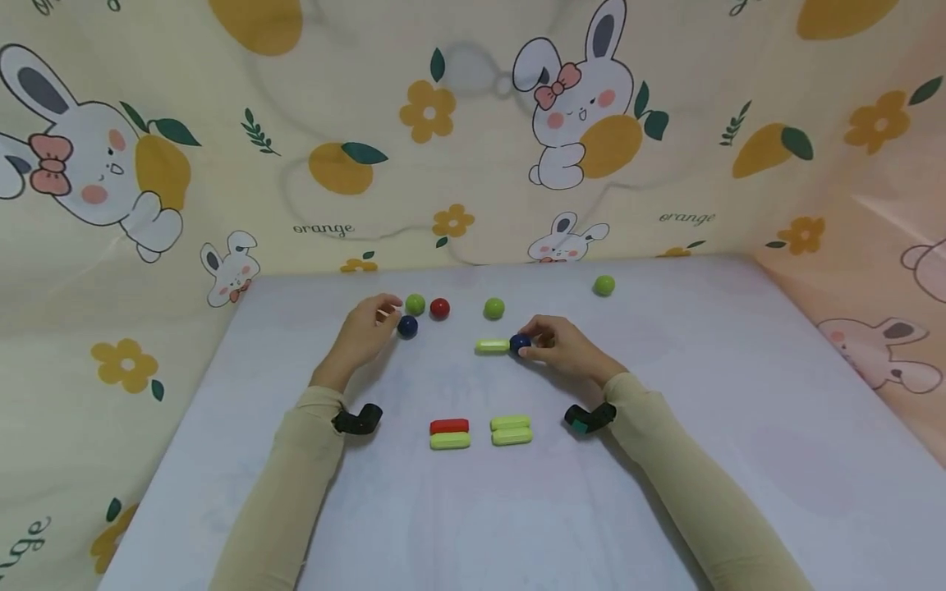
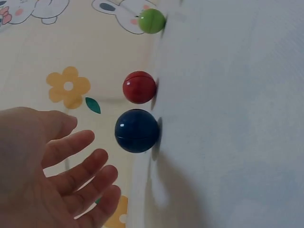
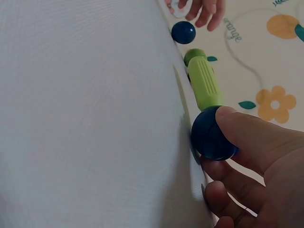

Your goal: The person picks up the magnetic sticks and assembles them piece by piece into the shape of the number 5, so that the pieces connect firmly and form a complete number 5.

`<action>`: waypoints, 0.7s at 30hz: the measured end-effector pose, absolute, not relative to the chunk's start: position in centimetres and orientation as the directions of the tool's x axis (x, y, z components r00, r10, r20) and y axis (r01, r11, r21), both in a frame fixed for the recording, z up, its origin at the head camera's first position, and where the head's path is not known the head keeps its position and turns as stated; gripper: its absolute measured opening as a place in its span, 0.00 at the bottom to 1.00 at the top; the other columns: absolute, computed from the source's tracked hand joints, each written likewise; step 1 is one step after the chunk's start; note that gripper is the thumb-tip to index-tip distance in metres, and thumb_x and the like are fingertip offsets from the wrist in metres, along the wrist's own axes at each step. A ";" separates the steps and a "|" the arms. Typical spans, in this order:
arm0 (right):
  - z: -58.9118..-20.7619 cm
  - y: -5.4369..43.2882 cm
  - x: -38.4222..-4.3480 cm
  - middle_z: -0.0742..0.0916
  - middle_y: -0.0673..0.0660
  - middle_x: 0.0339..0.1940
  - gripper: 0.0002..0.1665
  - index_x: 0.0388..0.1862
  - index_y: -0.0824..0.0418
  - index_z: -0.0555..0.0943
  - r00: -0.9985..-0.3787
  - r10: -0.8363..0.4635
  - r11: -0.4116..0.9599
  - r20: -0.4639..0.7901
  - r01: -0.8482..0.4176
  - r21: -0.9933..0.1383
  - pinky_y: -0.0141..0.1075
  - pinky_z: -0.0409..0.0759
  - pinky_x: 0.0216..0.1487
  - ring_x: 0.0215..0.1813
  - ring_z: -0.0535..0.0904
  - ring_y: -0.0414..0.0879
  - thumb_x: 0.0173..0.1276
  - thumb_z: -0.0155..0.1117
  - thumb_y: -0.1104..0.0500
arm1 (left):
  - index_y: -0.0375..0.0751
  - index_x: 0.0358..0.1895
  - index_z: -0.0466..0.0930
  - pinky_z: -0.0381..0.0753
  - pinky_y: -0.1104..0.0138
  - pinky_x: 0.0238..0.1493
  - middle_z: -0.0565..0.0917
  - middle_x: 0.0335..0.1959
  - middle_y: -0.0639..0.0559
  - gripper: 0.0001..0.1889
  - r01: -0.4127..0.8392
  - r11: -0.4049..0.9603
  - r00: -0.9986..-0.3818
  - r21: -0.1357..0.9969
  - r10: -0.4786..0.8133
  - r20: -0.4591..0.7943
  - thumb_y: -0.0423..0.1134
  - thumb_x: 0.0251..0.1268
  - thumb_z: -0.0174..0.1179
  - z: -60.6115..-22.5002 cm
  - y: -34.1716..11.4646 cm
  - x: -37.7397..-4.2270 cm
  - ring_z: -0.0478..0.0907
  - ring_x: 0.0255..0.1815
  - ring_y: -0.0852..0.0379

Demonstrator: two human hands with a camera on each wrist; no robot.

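My right hand (image 1: 560,345) pinches a dark blue ball (image 1: 521,344) between thumb and fingers. Against that ball's left side sits the end of a light green ridged rod (image 3: 206,83); whether the two are joined or only touch, I cannot tell. My left hand (image 1: 369,330) hovers beside a second blue ball (image 1: 407,327), its fingers loosely bent. In the left wrist view a gap shows between those fingers and the blue ball (image 2: 137,130), and the hand holds nothing. Just behind that ball are a green ball (image 1: 415,304) and a red ball (image 1: 439,309).
Nearer the front of the white table (image 1: 473,517), a red rod (image 1: 449,426) lies against a light green rod (image 1: 450,442). To their right two more light green rods (image 1: 512,437) lie together. Farther back are a green ball (image 1: 494,309) and another green ball (image 1: 604,286).
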State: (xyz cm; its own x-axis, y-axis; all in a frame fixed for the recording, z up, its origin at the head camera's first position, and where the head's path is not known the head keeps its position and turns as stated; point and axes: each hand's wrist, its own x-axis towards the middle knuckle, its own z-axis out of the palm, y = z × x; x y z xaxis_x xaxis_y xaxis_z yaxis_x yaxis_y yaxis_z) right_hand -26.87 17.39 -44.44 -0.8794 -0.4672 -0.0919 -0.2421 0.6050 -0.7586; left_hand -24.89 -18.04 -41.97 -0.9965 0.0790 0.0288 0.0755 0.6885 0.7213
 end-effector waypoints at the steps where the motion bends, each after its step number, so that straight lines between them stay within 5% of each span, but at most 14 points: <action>1: -44.4 17.4 -26.9 0.83 0.58 0.50 0.17 0.56 0.57 0.81 -0.880 -0.465 0.607 -0.095 -0.239 -0.758 0.38 0.72 0.45 0.45 0.73 0.50 0.70 0.69 0.55 | 0.38 0.65 0.73 0.75 0.48 0.63 0.78 0.60 0.36 0.19 0.072 0.697 -0.996 0.713 0.082 0.021 0.40 0.78 0.49 -42.0 -17.9 -24.9 0.76 0.60 0.40; 21: -44.3 17.4 -26.7 0.84 0.59 0.54 0.16 0.55 0.57 0.81 -0.885 -0.458 0.585 -0.085 -0.228 -0.778 0.38 0.73 0.48 0.46 0.74 0.50 0.70 0.69 0.57 | 0.41 0.72 0.67 0.72 0.45 0.69 0.77 0.66 0.35 0.24 0.044 0.750 -0.983 0.660 0.151 -0.106 0.43 0.79 0.51 -42.5 -17.4 -24.8 0.75 0.65 0.40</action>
